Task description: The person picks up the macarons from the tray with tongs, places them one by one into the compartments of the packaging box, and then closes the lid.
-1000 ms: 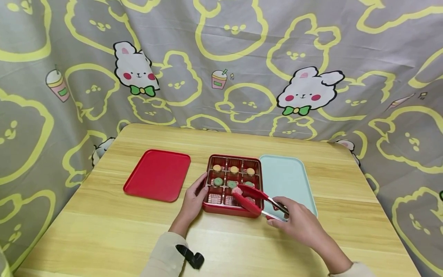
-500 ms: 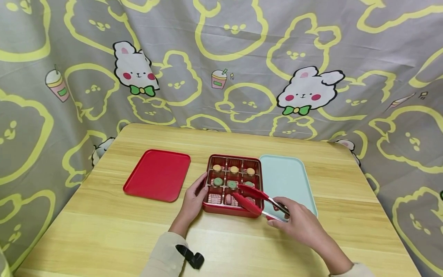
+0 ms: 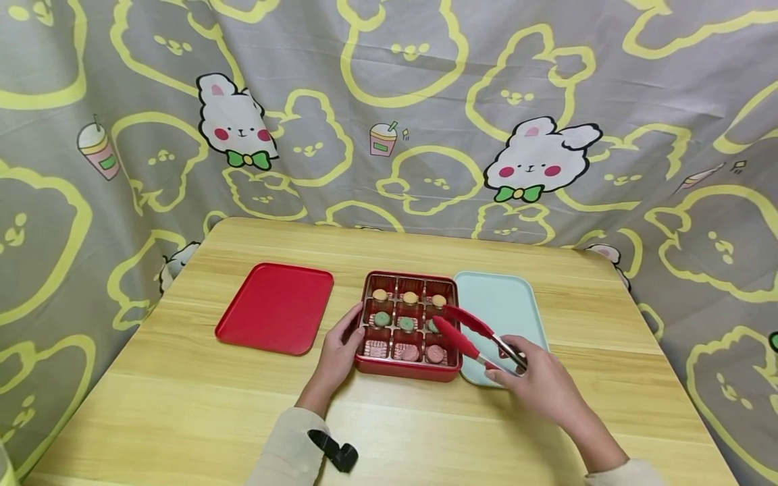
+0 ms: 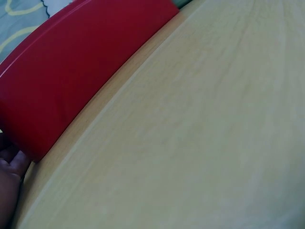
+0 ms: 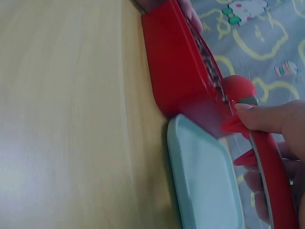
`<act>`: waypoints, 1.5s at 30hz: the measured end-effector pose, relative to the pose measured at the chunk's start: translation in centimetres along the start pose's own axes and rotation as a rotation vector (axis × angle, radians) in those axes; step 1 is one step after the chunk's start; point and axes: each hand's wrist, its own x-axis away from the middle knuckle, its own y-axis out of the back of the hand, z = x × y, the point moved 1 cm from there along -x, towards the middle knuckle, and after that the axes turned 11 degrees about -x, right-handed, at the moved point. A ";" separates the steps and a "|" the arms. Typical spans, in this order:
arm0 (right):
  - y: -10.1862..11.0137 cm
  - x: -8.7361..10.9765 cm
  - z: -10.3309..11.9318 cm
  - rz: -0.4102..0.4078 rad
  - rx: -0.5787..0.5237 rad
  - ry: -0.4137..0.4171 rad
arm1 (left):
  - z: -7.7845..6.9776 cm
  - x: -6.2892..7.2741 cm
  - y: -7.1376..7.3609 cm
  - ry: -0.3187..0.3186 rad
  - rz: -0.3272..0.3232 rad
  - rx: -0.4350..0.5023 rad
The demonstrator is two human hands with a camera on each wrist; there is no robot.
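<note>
A red box (image 3: 408,370) with a clear divided insert stands mid-table. Orange macarons (image 3: 410,298) fill its back row and green macarons (image 3: 381,318) the middle row. Two pink macarons (image 3: 434,354) lie in the front middle and front right compartments. My left hand (image 3: 338,347) holds the box's left side, thumb at the rim. In my right hand (image 3: 541,378) are red-tipped tongs (image 3: 457,337), gripped by their metal arms. Their tips are spread over the box's right edge, partly hiding the right green macaron. The right wrist view shows the thumb on the tongs' red handle (image 5: 275,176).
A pale blue tray (image 3: 501,297) adjoins the box's right side, beneath the tongs and right hand. Left of the box lies a red lid-like tray (image 3: 276,309). A patterned curtain (image 3: 328,88) closes off the table's back and sides.
The pink macaron between the tongs' tips one second ago dropped into the front middle compartment and now lies flatter. My right hand and tongs have moved right and back. The left hand stays put.
</note>
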 end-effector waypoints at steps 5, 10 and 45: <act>1.2 -0.7 -1.8 -0.053 0.011 -0.053 | 0.0 0.0 0.0 -0.004 0.000 -0.003; 2.7 -0.9 -3.9 -0.138 0.016 -0.105 | 0.0 0.0 0.0 -0.005 0.004 0.001; 4.6 -0.3 -13.8 -0.456 -0.177 -0.595 | 0.0 0.0 0.0 -0.014 0.005 -0.002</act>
